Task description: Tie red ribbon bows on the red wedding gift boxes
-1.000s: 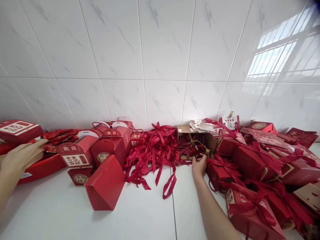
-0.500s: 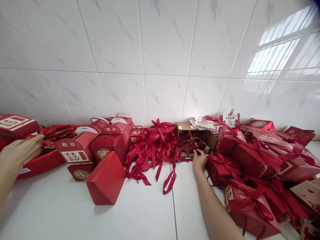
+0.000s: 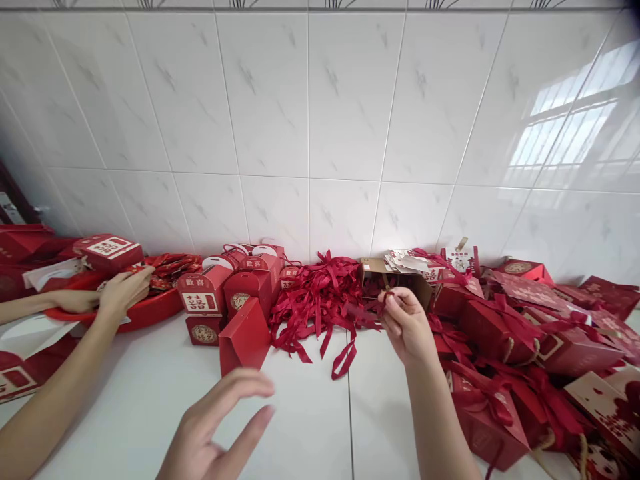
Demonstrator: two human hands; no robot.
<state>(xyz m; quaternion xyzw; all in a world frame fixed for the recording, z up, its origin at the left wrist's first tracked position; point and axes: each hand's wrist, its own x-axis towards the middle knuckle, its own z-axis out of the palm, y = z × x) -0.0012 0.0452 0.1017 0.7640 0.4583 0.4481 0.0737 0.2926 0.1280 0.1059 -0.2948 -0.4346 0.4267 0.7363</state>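
Your right hand (image 3: 407, 327) is raised off the floor (image 3: 310, 413), its grip closed in a thumb-and-forefinger pinch on a short dark red ribbon (image 3: 381, 301). The ribbon sits right at your fingertips, and its free length trails away to the left of the pinch. Just beyond the grip is the open brown carton (image 3: 373, 268). The loose ribbon heap (image 3: 320, 293) lies to the left of the grip, against the wall.

Your left hand (image 3: 220, 420) hovers low and well to the left of the pinch. Its fingers are spread and its grip is released, holding nothing.

Judge the ribbon as nearly weightless, limp and probably slick satin. It will droop and twist from wherever you pinch it, and it may slide out of a loose hold. Take it near one end with the pads flat on its face, and let the other hand catch the far end so it stays straight.

The ribbon-tied red boxes (image 3: 500, 320) are crowded in to the right of the grip. They look like thin card, light but easy to crease. A plain red box (image 3: 245, 337) stands between your two hands.

Far to the left, another person's hands (image 3: 123, 292) are at a red tray (image 3: 150, 312), well clear of yours.
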